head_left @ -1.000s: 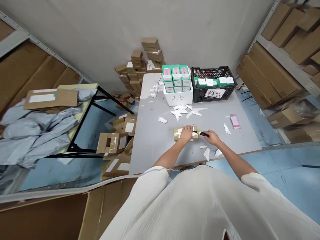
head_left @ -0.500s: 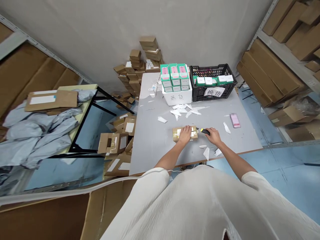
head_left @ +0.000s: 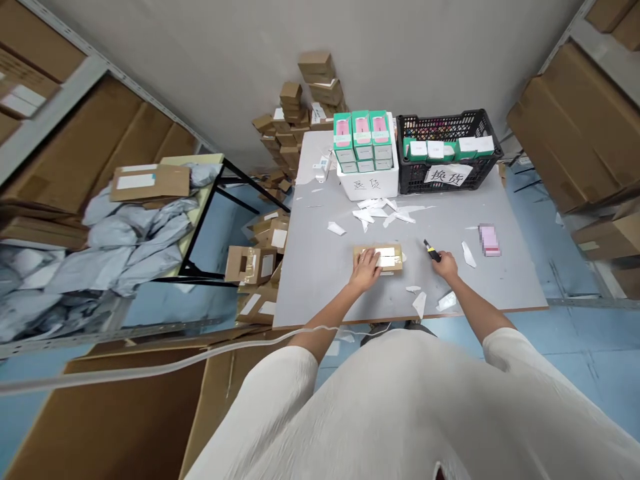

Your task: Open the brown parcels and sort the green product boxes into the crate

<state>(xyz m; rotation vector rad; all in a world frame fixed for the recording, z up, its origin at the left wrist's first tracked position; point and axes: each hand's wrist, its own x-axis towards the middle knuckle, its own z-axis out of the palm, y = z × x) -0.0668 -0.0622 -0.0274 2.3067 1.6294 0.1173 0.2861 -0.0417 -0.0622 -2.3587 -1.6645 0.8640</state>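
A small brown cardboard box (head_left: 391,260) with yellowish tape and a white label lies near the middle of the grey table (head_left: 310,280). My left hand (head_left: 365,270) rests over its left end, fingers spread flat on the top. Off to the right of the box, my right hand (head_left: 445,265) is closed around a black and yellow utility knife (head_left: 433,251), its tip pointing up and left, apart from the box. Torn white paper scraps (head_left: 420,305) lie between my hands and the table's front edge.
Behind stand a white bin (head_left: 367,188) of green and pink boxes and a black crate (head_left: 450,177). A pink blurred item (head_left: 489,240) lies at right. Grey parcels (head_left: 135,247) cover a side table; cartons (head_left: 260,267) pile on the floor. A pale cable (head_left: 200,360) crosses in front.
My right hand has drawn the knife away from the box to the right. My left hand has shifted toward the box's left end. The camera view has turned slightly left.
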